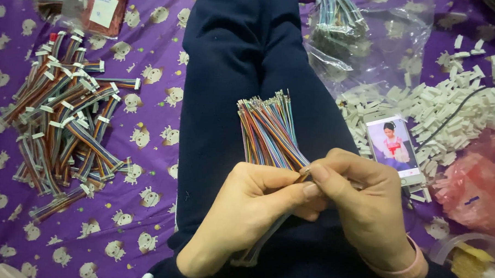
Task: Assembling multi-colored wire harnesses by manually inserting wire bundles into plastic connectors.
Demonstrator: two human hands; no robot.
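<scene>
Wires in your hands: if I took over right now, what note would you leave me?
Left hand: grips the bundle of coloured wires from below, over the lap.
Right hand: fingertips pinch one wire at the bundle's lower end.
Done: a pile of finished wire sets with white connectors lies on the purple cloth, left.
Left: the loose wires in hand; a heap of white connector housings lies on the right, by a phone.

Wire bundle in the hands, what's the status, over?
Left hand grips the multicoloured wire bundle, tips up. Right hand pinches wires at the fan's base. Finished cable pile left, white connectors and phone right; nothing obstructing.
</scene>
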